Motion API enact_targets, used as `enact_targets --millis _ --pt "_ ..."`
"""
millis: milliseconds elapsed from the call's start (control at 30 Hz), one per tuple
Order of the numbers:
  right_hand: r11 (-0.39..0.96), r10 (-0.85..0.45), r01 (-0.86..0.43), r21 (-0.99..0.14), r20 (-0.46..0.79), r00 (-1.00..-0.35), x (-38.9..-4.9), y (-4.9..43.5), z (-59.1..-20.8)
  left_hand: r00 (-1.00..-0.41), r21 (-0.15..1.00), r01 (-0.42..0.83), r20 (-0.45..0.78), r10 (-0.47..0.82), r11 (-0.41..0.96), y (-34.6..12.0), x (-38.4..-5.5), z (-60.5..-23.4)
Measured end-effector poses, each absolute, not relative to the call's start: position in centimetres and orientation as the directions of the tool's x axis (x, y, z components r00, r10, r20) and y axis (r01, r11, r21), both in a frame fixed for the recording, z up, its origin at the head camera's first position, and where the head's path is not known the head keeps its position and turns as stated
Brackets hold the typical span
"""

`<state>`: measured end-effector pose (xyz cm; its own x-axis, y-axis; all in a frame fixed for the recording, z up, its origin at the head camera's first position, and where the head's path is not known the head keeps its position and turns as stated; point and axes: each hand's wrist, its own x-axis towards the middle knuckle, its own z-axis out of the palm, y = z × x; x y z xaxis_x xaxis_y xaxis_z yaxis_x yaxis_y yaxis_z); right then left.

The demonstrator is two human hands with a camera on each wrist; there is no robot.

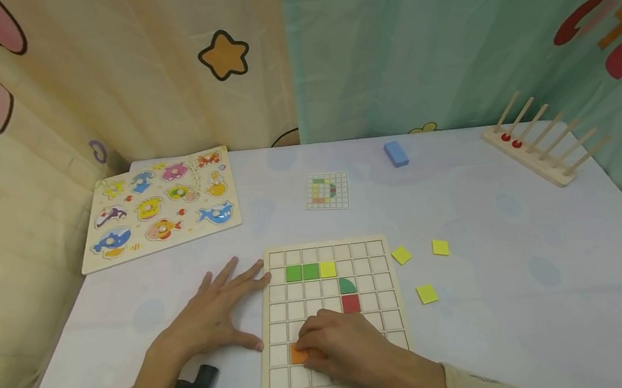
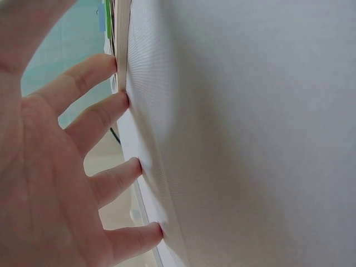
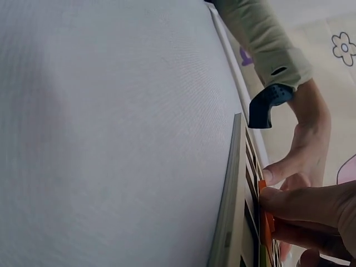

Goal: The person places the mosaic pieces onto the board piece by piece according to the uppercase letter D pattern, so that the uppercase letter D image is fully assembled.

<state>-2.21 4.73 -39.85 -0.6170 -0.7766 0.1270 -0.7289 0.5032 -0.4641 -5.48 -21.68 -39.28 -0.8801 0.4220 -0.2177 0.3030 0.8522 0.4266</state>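
Observation:
A square wooden grid board (image 1: 276, 313) lies on the table. On it sit two green square tiles (image 1: 302, 272), a yellow tile (image 1: 328, 269), a green quarter-round tile (image 1: 347, 286) and a red tile (image 1: 351, 304). My right hand (image 1: 342, 344) is low over the board's front part, thumb and fingertips pinching an orange tile (image 3: 267, 222) at the grid. Orange also shows in a lower-left cell (image 1: 298, 354), partly under the fingertips. With fingers spread, my left hand (image 1: 210, 317) touches the board's left edge with thumb and fingertips; the left wrist view shows its palm (image 2: 50, 183).
Right of the board lie three loose yellow tiles (image 1: 427, 294). A small pattern card (image 1: 327, 192) is behind it, and a blue block (image 1: 396, 154) farther back. An animal peg puzzle (image 1: 158, 208) lies back left; a wooden peg rack (image 1: 531, 158) stands back right.

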Motion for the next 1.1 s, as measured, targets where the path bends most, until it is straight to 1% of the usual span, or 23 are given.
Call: enact_targets --millis 300,500,767,867,1000,1100 --pt "0.538 -0.758 -0.721 -0.437 0.124 -0.641 -2.1 4.3 -39.9 -0.88 0.429 0.301 -0.219 0.422 0.851 -21.7 -5.4 -39.2" --pt "0.556 -0.755 -0.708 -0.436 0.09 -0.649 -2.2 4.3 -39.8 -0.879 0.439 0.304 -0.213 0.426 0.846 -21.7 -5.4 -39.2" --pt "0.537 -0.769 -0.712 -0.453 0.083 -0.633 -2.2 4.6 -39.6 -0.88 0.433 0.304 -0.213 0.424 0.849 -21.8 -5.4 -39.2" --pt "0.524 -0.768 -0.723 -0.45 0.118 -0.63 -2.3 5.0 -39.5 -0.88 0.433 0.306 -0.212 0.426 0.848 -21.8 -5.4 -39.3" --pt "0.528 -0.742 -0.711 -0.465 0.153 -0.652 -2.4 6.2 -39.4 -0.88 0.439 0.307 -0.208 0.428 0.844 -21.8 -5.4 -39.3" --pt "0.546 -0.707 -0.68 -0.489 0.165 -0.687 -2.6 7.5 -39.5 -0.88 0.443 0.307 -0.205 0.429 0.842 -21.8 -5.4 -39.2"
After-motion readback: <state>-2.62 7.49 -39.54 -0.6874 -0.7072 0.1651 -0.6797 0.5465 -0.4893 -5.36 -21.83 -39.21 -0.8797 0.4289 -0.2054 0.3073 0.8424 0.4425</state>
